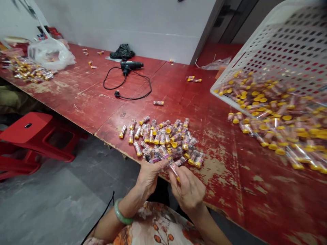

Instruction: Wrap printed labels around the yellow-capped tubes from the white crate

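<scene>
- Far left on the red plywood worktable [84,109], a heap of capped plastic tubes [30,70] lies beside a clear plastic bag [49,53]. A red plastic stool [33,131] stands on the floor below the table edge.
- At the far edge, a black corded power tool [129,66] lies with its cable looped on the table.
- The left hand [150,177], with a green bangle [122,211] on its wrist, has its fingers curled against the clear yellow-capped tube [174,170].
- The right hand [186,192] pinches that same tube between thumb and fingers, so the tube lies between both hands. A loose pile of similar tubes [160,141] sits just ahead, touching the left fingers.
- At right, a tilted white perforated plastic basket [288,44] holds many blurred yellow-capped tubes, and more tubes [270,136] lie spread on the table beneath its rim.
</scene>
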Tool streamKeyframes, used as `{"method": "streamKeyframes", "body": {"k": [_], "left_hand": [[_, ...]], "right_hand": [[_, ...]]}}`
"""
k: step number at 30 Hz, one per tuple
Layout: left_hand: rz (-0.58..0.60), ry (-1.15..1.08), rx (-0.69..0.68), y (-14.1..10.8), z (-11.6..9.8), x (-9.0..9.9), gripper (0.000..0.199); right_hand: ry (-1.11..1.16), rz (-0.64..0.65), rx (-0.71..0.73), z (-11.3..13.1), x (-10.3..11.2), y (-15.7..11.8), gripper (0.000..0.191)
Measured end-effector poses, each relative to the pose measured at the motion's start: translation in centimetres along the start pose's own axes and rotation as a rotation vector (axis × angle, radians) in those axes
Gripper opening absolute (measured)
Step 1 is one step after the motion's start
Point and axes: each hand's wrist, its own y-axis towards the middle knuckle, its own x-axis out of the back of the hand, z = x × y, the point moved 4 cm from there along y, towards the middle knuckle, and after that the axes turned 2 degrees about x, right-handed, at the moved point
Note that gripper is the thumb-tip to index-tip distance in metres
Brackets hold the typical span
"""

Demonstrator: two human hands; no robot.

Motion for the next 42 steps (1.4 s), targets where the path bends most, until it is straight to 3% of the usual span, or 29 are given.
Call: {"method": "streamKeyframes", "body": {"k": [2, 6, 8, 13, 18, 28, 36, 42], "left_hand": [[0.005, 0.027, 0.027, 0.0, 0.1, 0.2, 0.045], [0.009, 0.046, 0.092, 0.3, -0.1, 0.8, 0.044], [0.032, 0.063, 0.119, 0.3, -0.2, 0.8, 0.044], [0.094, 0.098, 0.157, -0.5, 0.1, 0.3, 0.045], [0.120, 0.104, 0.137, -1.2, 0.4, -0.1, 0.044], [0.108, 0.162, 0.124, -1.3, 1.1, 0.2, 0.039], [0.082, 0.178, 0.132, -0.5, 1.5, 0.5, 0.040], [0.063, 0.137, 0.127, -0.8, 1.2, -0.1, 0.042]], "right_hand": [[0.078, 0.019, -0.010, -0.2, -0.1, 0.1, 0.041], [0.494, 0.188, -0.139, -1.4, 0.0, 0.4, 0.034], [0.586, 0.191, -0.198, -1.7, 0.4, 0.4, 0.033], [0.494, 0.018, -0.328, -1.7, 1.1, 0.1, 0.024], [0.408, -0.059, -0.373, -1.4, 0.8, 0.1, 0.019], [0.259, -0.088, -0.310, -1.4, 0.5, -1.4, 0.022], [0.072, -0.100, -0.200, -1.0, 0.1, -0.7, 0.016], [0.128, -0.118, -0.167, -1.2, 0.2, -0.8, 0.016]]}}
